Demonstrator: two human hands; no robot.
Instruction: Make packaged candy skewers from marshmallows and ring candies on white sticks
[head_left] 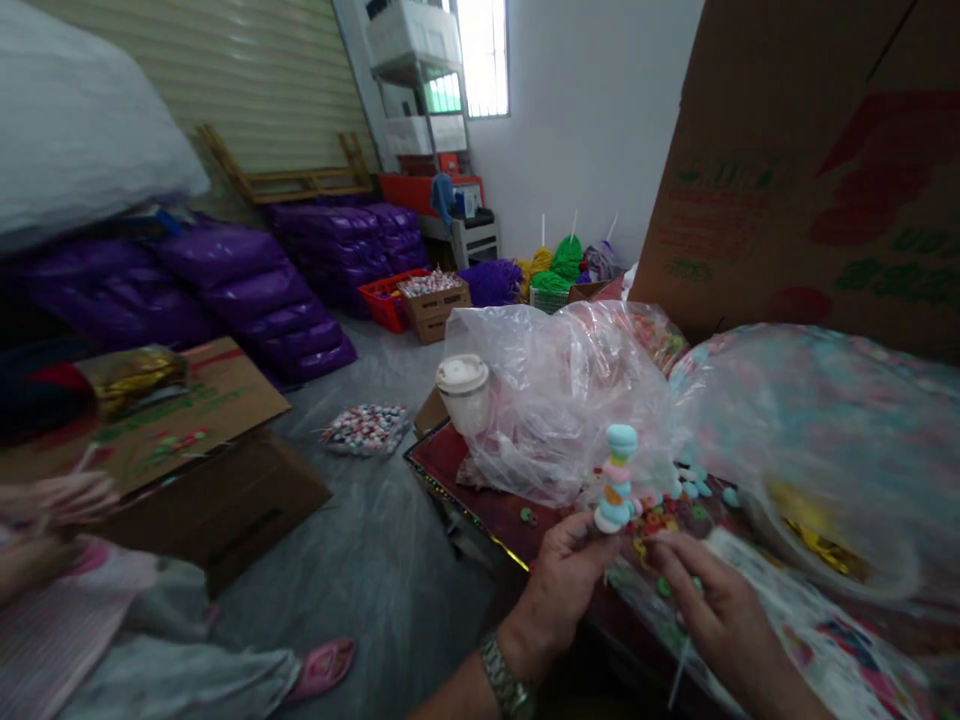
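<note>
A stack of pastel blue, pink, orange and white candy-like pieces stands upright above my left hand, whose thumb and fingers pinch its lower end. A metal watch is on that wrist. To the right, my right hand is closed, its thumb and fingertips together close to a yellow strand; what they grip is too small to make out. A thin white stick shows below this hand. Colourful rings and pale blue pieces lie on the dark red table behind my hands.
A lidded white cup and a clear plastic bag stand behind the left hand. At right are a tub with gold foil and a large cardboard box. Another person's hand is at far left beside a carton.
</note>
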